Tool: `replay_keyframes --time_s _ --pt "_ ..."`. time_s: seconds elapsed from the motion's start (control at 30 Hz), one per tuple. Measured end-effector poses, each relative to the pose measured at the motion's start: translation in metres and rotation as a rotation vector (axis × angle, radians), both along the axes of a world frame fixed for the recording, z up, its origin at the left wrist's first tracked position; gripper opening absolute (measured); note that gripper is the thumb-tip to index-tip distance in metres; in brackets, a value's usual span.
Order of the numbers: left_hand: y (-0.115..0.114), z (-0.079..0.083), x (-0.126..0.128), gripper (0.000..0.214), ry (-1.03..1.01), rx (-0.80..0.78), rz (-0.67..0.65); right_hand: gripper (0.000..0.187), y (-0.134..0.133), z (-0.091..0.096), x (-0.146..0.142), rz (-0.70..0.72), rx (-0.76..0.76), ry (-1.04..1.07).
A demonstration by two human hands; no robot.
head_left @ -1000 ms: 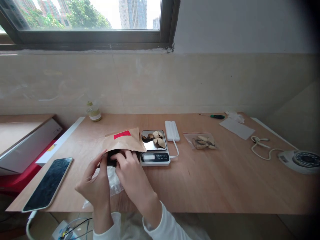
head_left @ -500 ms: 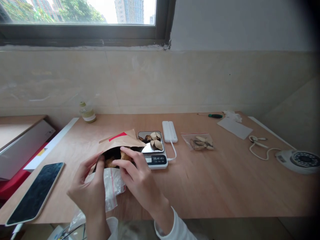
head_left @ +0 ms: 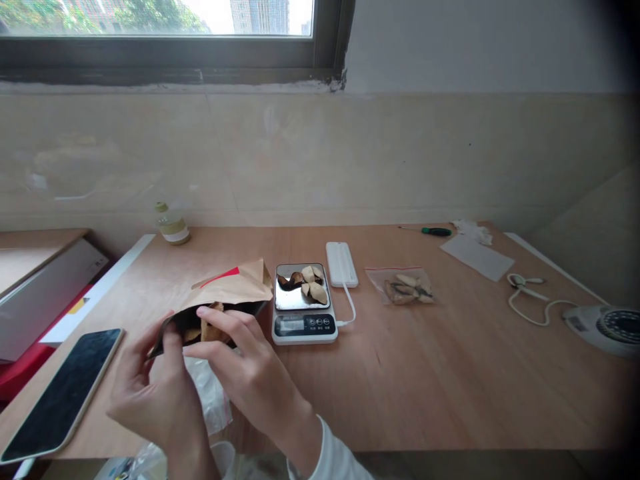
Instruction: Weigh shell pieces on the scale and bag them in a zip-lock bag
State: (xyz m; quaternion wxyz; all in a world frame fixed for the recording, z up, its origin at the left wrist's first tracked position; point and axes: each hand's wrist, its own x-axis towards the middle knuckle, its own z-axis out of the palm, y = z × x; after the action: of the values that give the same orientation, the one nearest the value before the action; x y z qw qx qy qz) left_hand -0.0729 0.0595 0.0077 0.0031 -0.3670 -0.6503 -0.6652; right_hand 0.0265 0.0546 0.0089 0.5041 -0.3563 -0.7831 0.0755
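My left hand [head_left: 157, 390] grips the near edge of a brown paper bag [head_left: 235, 281] with a red strip and dark lining, thumb inside its mouth. At that mouth, the fingers of my right hand [head_left: 250, 363] close around a curled brown piece of dried peel [head_left: 213, 328]. More pieces lie deeper in the bag, partly hidden by my fingers. Right of the bag stands a digital scale [head_left: 305, 327]. On its metal plate rest several dried pieces [head_left: 314, 287], some cream, some dark brown. Under my hands lies a clear zip bag [head_left: 209, 397].
A zip bag of dried pieces [head_left: 407, 288] lies right of a white power bank [head_left: 342, 265] cabled to the scale. A phone [head_left: 63, 393] is at left, a bottle [head_left: 173, 227] behind. Further right are a screwdriver [head_left: 435, 232], paper [head_left: 477, 257] and a white corded device [head_left: 600, 327].
Both hands and the paper bag have shifted left, away from the scale, whose display now shows fully. The view has tilted slightly. My right fingers remain at the bag's mouth.
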Motion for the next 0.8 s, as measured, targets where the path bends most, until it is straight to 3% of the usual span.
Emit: replay_keyframes --time_s 0.17,0.3,0.37,0.47,0.57,0.67,0.8 --pt "0.002 -0.001 -0.003 0.033 0.030 -0.012 0.029 0.027 -0.014 -0.004 0.011 -0.016 0.029 0.242" --pt "0.004 0.000 -0.005 0.035 0.024 -0.023 0.050 0.037 -0.019 -0.030 0.036 -0.288 -0.088 0.580" --pt "0.004 -0.001 -0.005 0.036 0.022 -0.035 0.054 0.033 -0.009 -0.045 0.053 -0.354 -0.218 0.624" --pt "0.004 -0.002 -0.005 0.037 0.013 -0.037 0.059 0.023 0.013 -0.056 0.075 -0.264 -0.346 0.446" --pt "0.003 -0.002 -0.005 0.038 0.006 -0.043 0.051 0.024 0.035 -0.055 0.086 -0.165 -0.328 0.147" --pt "0.002 -0.002 -0.006 0.038 0.000 -0.054 0.039 0.026 0.052 -0.055 0.089 -0.180 -0.296 -0.099" --pt "0.001 -0.002 -0.007 0.038 -0.006 -0.065 0.031 0.022 0.066 -0.061 0.092 -0.219 -0.286 -0.260"
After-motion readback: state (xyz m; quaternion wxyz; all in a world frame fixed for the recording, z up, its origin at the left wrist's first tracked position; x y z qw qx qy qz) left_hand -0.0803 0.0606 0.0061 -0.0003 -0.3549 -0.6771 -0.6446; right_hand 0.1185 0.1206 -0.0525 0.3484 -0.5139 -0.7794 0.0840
